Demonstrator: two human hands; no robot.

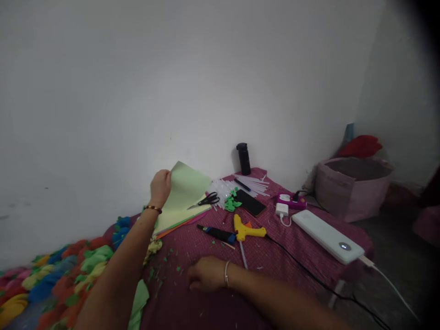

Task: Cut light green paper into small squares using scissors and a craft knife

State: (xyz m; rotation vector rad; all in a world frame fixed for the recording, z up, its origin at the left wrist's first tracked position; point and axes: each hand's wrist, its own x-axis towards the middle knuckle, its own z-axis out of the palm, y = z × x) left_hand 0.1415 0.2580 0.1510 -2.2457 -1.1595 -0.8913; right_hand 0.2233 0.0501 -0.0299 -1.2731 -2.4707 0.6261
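My left hand (160,187) is closed on the left edge of a pale green sheet (187,183), whose upper corner is lifted toward the wall. Beneath it lie more coloured sheets (175,229), with black-handled scissors (208,200) on top. My right hand (208,273) is low over the near part of the table, its fingers loosely bent and apart from the thumb, with nothing visible in it. Beyond it are a yellow glue gun (241,229) with a glue stick pointing down and a blue-and-black tool (218,233). Small green scraps are scattered to its left.
A heap of colourful fabric pieces (68,275) lies at left. Green cut-outs (232,200), white sticks (256,183), a phone (250,202) and a black bottle (244,159) stand toward the wall. A power strip (292,200), power bank (328,236) and cables are at right, near a fabric bin (350,192).
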